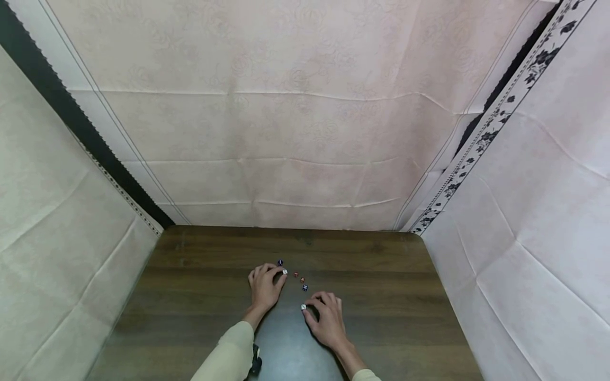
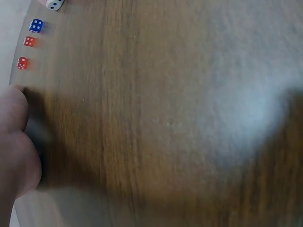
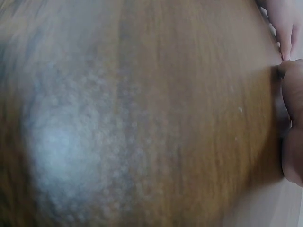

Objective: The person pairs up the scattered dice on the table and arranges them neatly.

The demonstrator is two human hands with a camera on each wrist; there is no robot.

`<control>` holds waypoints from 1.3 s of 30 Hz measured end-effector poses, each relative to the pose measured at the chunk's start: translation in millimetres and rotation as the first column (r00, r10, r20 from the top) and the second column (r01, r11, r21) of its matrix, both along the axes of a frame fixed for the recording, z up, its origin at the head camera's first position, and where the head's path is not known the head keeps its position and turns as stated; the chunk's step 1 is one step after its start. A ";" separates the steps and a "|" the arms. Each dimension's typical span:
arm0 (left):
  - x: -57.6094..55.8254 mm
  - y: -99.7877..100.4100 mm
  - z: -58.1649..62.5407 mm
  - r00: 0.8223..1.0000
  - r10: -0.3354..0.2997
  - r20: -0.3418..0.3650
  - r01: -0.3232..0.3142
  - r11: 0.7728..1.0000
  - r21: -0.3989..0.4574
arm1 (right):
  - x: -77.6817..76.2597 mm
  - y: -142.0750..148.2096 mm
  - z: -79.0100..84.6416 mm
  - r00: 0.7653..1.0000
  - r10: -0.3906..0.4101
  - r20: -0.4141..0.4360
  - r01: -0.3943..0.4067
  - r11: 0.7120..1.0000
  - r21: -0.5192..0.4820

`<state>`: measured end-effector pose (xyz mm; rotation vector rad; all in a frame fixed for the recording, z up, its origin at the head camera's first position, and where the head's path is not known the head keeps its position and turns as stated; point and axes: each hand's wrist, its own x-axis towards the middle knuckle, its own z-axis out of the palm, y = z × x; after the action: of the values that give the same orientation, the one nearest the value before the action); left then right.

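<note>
The left hand (image 1: 266, 284) pinches a white die (image 1: 285, 271) beside a dark blue die (image 1: 280, 262); likely light, hard and slick, it suits a grip on opposite faces. Rightward lie two red dice (image 1: 296, 274) and a blue die (image 1: 305, 287); nearer, the right hand (image 1: 328, 319) pinches another white die (image 1: 303, 307), with open wooden tabletop (image 1: 405, 317) toward the right edge.

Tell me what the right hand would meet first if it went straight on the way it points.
Probably the blue die, just beyond the white die the right hand holds, though depth is hard to judge.
</note>
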<state>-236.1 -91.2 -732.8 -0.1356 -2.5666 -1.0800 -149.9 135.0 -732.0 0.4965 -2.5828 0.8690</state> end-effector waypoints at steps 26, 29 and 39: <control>54.3 -4.8 26.6 0.992 -0.124 -0.002 0.124 0.991 -0.057 | -0.8 -1.5 -3.3 0.999 0.004 -0.051 -0.004 1.000 -0.011; 63.8 -4.4 28.6 0.990 -0.141 0.003 0.141 0.989 -0.050 | 0.2 -1.7 -2.2 0.999 0.005 -0.039 -0.006 1.000 -0.015; 85.8 2.7 23.3 0.983 -0.176 -0.052 0.173 0.983 -0.053 | 0.9 -2.7 1.0 0.996 -0.010 -0.090 0.011 1.000 0.016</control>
<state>-150.3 -88.4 -709.6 -0.4045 -2.5690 -1.0588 -149.0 132.3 -731.0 0.5143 -2.5105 0.8044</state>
